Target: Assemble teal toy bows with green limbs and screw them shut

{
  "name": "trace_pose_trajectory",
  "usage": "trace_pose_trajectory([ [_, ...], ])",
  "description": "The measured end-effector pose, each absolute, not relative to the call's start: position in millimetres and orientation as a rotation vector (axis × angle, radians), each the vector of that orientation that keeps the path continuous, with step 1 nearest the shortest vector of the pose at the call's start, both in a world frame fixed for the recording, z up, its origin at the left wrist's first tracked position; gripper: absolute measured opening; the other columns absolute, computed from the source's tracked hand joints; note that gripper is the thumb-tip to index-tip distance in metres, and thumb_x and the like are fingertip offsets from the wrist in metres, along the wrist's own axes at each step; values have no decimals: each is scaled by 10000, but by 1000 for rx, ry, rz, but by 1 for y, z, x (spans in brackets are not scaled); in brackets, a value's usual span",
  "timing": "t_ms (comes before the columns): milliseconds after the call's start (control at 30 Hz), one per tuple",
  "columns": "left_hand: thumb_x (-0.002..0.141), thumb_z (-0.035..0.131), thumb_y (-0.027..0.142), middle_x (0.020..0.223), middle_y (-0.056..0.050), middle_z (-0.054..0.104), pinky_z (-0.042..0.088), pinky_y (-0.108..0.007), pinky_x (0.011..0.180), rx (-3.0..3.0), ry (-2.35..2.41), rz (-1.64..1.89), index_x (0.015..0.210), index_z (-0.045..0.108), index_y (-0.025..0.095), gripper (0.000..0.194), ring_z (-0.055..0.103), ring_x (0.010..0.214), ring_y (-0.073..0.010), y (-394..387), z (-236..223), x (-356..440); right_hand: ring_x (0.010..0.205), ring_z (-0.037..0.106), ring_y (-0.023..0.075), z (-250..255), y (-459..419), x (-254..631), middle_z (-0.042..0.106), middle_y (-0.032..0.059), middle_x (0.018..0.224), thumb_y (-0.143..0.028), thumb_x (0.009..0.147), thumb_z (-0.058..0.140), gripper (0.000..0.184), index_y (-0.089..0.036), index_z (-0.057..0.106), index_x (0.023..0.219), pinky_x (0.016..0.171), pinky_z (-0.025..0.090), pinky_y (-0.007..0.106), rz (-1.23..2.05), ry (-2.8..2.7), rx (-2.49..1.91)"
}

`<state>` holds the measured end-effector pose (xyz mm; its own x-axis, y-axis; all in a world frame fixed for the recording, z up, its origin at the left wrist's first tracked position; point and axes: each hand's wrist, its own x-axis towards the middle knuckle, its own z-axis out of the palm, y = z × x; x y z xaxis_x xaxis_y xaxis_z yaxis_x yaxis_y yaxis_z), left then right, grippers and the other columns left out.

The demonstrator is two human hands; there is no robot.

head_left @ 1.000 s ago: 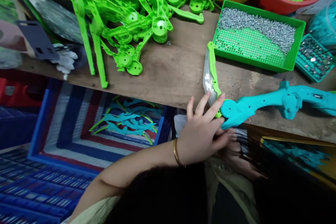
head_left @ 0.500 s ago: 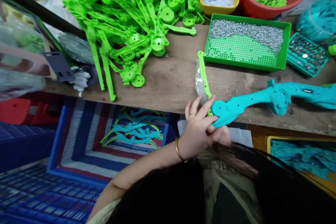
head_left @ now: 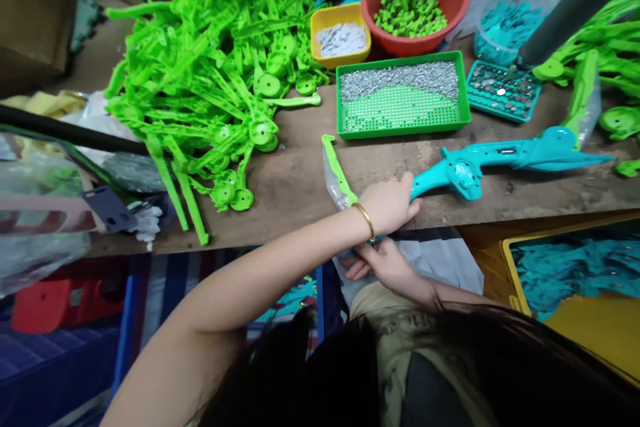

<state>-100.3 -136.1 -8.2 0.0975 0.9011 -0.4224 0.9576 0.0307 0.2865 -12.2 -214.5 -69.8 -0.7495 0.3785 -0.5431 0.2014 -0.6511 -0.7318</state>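
A turquoise toy bow [head_left: 463, 173] with lime-green end arms lies along the front of the wooden bench. My left hand [head_left: 387, 203], a gold bangle at its wrist, is wrapped round the bow's turquoise limb, left of its middle. Below that wrist, my right hand [head_left: 390, 267] is at the bow's left end, its thumb and fingers closing about a turquoise tip that is mostly hidden. Clear plastic film [head_left: 334, 180] hangs along the left green arm [head_left: 340, 170]. Another green arm [head_left: 584, 97] stands up at the bow's right end.
Lime-green parts [head_left: 215, 100] are heaped at the left. Behind the bow are a green tray [head_left: 345, 127] of screws, a yellow tub [head_left: 317, 53], a red bowl [head_left: 367, 3] and a teal tray [head_left: 523, 113]. Below the bench edge stand a blue crate [head_left: 327, 307] and a yellow crate [head_left: 510, 273].
My left hand has moved from the green joint rightward onto the turquoise limb and closed round it. The bow has slid left over the bench, and my view has swung right.
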Motion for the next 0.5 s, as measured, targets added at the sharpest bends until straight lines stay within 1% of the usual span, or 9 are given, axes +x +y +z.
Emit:
trace_pose_trajectory([
  [100, 940, 386, 434, 958, -116, 679, 514, -366, 680, 1929, 1854, -198, 1141, 448, 171, 336, 691, 830, -291, -139, -11, -101, 465, 589, 147, -76, -208, -9, 637, 70, 559, -870, 689, 375, 739, -163, 582, 622, 491, 507, 288, 2567, -1424, -1092],
  [167, 939, 379, 436, 949, -109, 682, 511, -368, 697, 1921, 1855, -246, 1143, 443, 178, 334, 691, 833, -286, -139, -11, -102, 417, 545, 134, -80, -209, -9, 592, 52, 499, -877, 700, 326, 745, -174, 544, 581, 445, 468, 275, 2537, -1475, -1093],
  [200, 937, 381, 435, 946, -106, 685, 510, -368, 704, 1911, 1856, -265, 1143, 443, 182, 333, 691, 836, -284, -139, -11, -102, 404, 531, 133, -79, -208, -8, 580, 44, 486, -866, 716, 316, 735, -178, 535, 582, 430, 450, 272, 2527, -1489, -1088],
  [267, 934, 388, 438, 952, -100, 687, 509, -365, 713, 1905, 1859, -280, 1148, 442, 188, 334, 689, 847, -280, -139, -9, -105, 412, 529, 134, -72, -201, -2, 587, 37, 497, -807, 762, 361, 675, -178, 547, 603, 441, 432, 266, 2528, -1550, -1043],
  [333, 932, 396, 442, 975, -96, 683, 508, -360, 715, 1921, 1863, -279, 1146, 446, 195, 331, 686, 861, -276, -141, -5, -111, 480, 560, 139, -55, -179, 13, 638, 48, 571, -683, 825, 443, 563, -173, 602, 647, 512, 431, 267, 2356, -1833, -964],
  [367, 932, 397, 446, 987, -94, 678, 507, -356, 713, 1934, 1867, -279, 1141, 451, 197, 329, 683, 869, -273, -144, -3, -115, 553, 586, 141, -42, -162, 24, 676, 53, 654, -599, 866, 460, 486, -179, 638, 700, 575, 430, 266, 2108, -2110, -904],
  [400, 933, 395, 447, 993, -93, 672, 506, -353, 710, 1947, 1877, -284, 1129, 458, 197, 324, 681, 876, -272, -147, -1, -120, 642, 611, 157, -30, -142, 37, 704, 65, 748, -530, 912, 415, 446, -191, 668, 768, 635, 424, 280, 1683, -2344, -922],
  [433, 934, 391, 445, 995, -91, 666, 505, -350, 705, 1962, 1890, -293, 1116, 465, 197, 317, 679, 880, -270, -151, 1, -125, 725, 625, 174, -17, -119, 50, 713, 77, 817, -466, 957, 335, 456, -196, 683, 835, 674, 414, 290, 1296, -2461, -965],
  [500, 937, 383, 439, 991, -86, 657, 502, -344, 692, 1994, 1914, -312, 1107, 474, 196, 311, 674, 883, -266, -160, 3, -133, 887, 630, 211, 2, -72, 73, 712, 119, 954, -446, 986, 255, 506, -182, 685, 948, 741, 400, 312, 599, -2526, -1197],
])
